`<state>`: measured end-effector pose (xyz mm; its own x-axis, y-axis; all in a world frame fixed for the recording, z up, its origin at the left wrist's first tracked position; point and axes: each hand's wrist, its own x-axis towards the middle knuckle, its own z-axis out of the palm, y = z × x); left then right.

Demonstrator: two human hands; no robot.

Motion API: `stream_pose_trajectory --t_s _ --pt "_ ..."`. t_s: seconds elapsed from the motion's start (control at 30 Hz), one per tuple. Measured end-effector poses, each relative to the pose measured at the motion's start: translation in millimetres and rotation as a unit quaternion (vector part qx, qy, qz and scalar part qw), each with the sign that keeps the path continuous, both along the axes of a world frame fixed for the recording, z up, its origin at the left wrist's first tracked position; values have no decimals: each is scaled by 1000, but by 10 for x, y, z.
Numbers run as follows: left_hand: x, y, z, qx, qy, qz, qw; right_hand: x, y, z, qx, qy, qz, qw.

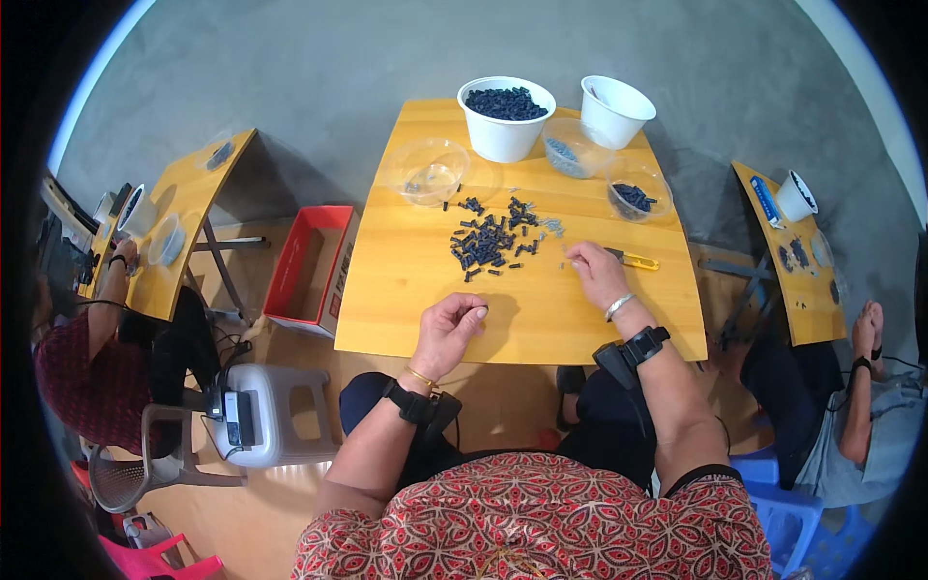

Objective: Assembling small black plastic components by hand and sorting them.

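Note:
My left hand [452, 333] is closed near the table's front edge, thumb pressed on the curled fingers. Whatever it grips is hidden. Farther right, the fingers of my right hand [599, 274] are bunched together just above the tabletop; I cannot make out anything in them. Beyond both hands lies a loose pile of small black plastic pieces [483, 242]. Several tiny grey pieces [552, 227] are scattered at its right side, close to my right hand. A yellow utility knife [638, 261] rests just beyond my right hand.
At the far edge stand a white tub [503, 142] heaped with black pieces and another white tub [617, 111]. Clear plastic bowls [427, 172] sit around the pile. A red box [309, 266] is on the floor at left. People work at side tables [807, 300].

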<state>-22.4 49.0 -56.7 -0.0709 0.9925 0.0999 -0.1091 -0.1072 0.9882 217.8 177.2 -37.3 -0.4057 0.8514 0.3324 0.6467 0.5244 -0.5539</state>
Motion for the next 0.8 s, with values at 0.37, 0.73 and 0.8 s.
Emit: stream_pose_trajectory --t_s 0.37,0.73,0.8 --pt "41 -16 64 -9 -13 4 1000 -201 -24 16 28 -134 -14 990" --pt "-30 -152 189 -32 -290 -21 956 -258 -569 325 -3 121 28 992" --pt "13 -264 309 -32 -376 -65 924 -292 -769 507 -70 189 37 979"
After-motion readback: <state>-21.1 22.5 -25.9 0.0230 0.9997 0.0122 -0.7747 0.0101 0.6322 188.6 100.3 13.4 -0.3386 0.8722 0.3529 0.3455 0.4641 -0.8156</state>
